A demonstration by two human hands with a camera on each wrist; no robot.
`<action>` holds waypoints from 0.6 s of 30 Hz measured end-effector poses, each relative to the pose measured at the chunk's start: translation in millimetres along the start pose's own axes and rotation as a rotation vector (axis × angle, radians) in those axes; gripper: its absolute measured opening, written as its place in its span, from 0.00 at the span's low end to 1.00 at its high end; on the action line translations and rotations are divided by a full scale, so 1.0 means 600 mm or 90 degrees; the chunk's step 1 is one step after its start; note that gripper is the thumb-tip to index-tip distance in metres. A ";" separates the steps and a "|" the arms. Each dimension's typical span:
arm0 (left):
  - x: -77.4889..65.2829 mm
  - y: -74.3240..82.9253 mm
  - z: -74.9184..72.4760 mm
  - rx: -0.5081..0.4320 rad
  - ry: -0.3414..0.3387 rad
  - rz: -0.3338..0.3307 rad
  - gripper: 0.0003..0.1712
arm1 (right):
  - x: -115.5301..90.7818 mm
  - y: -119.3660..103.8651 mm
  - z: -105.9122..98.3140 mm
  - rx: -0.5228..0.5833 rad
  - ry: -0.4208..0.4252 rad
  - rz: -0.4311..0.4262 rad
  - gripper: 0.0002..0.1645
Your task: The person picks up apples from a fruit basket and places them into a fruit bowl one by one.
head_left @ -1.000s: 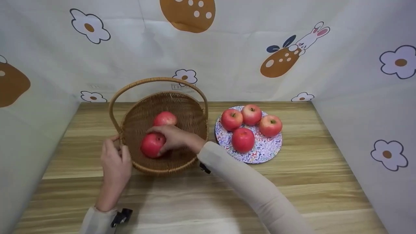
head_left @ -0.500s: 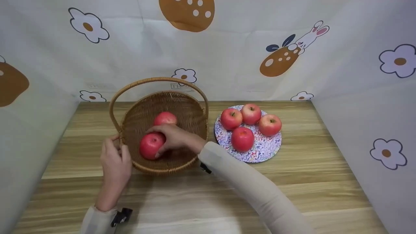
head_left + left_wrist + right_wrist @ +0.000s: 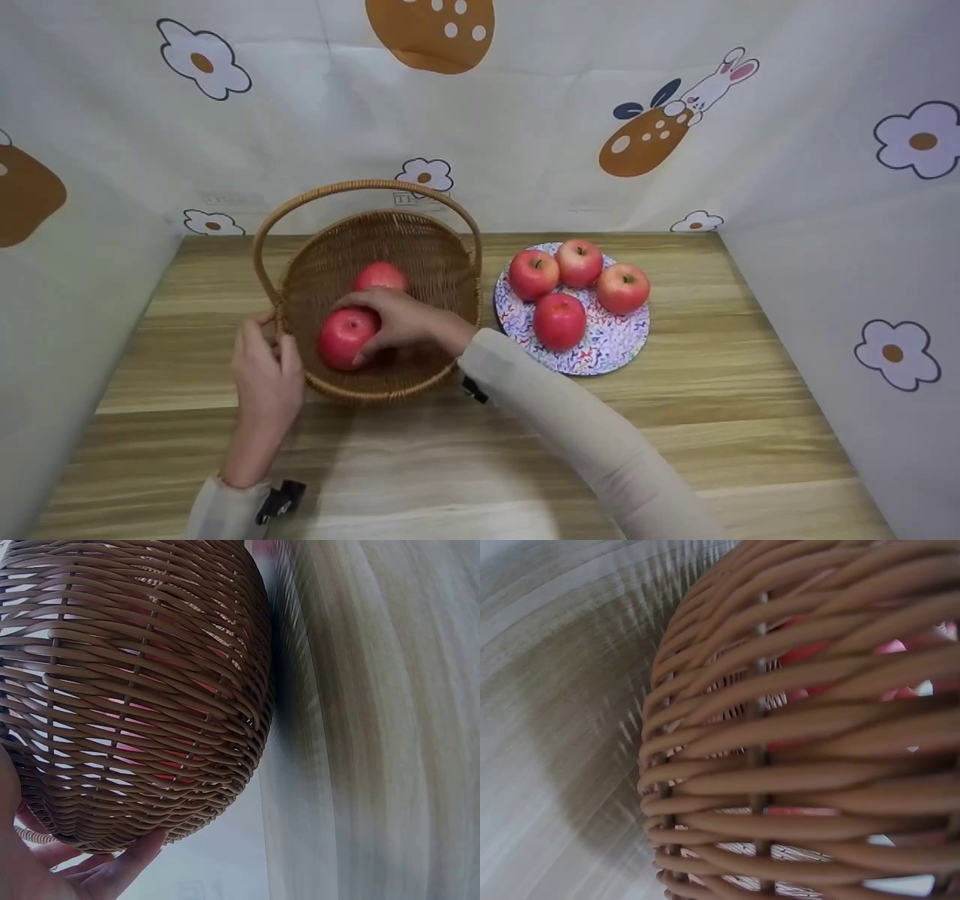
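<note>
A round wicker basket (image 3: 427, 247) with a tall arched handle (image 3: 367, 185) stands on the table at centre left. Inside it, my right hand (image 3: 401, 319) grips a red apple (image 3: 345, 341) from its right side, thumb and fingers spread round it. Just behind lies a second red apple (image 3: 381, 276), partly covered by that hand. My left hand (image 3: 270, 375) holds the basket's left rim at the foot of the handle; the left wrist view shows its fingers (image 3: 135, 859) against the weave. In the right wrist view the basket wall (image 3: 817, 780) hides my right hand, and red shows through the gaps.
Right of the basket is a round plate (image 3: 615, 349) with a speckled pattern, bearing several red apples (image 3: 560, 322). A wood-grain table (image 3: 720, 420) lies beneath everything. Printed cloth walls (image 3: 525, 150) close off the back and both sides.
My right hand and its apple have shifted slightly left and toward me within the basket. The left hand keeps its place on the rim.
</note>
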State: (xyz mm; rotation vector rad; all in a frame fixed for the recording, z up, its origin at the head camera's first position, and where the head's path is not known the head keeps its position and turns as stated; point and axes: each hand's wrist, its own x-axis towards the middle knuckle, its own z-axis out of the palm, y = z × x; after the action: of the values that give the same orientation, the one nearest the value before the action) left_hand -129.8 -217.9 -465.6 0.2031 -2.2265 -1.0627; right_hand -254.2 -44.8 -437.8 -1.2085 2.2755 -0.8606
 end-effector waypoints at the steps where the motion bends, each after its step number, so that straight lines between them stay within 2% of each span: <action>1: 0.000 0.000 0.000 -0.001 0.001 0.000 0.18 | -0.001 -0.001 0.000 0.003 -0.001 -0.006 0.46; 5: -0.001 0.000 0.001 -0.001 0.003 -0.002 0.18 | -0.004 -0.005 -0.002 0.013 -0.007 -0.029 0.45; 18: 0.001 -0.002 0.002 0.004 0.009 0.001 0.18 | -0.014 -0.009 -0.006 0.039 -0.010 -0.027 0.45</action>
State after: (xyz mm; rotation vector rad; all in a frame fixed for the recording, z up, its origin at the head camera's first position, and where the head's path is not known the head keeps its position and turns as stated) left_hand -131.4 -218.0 -466.7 0.2114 -2.2178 -1.0509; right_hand -248.7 -39.0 -430.8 -1.2368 2.2021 -0.9265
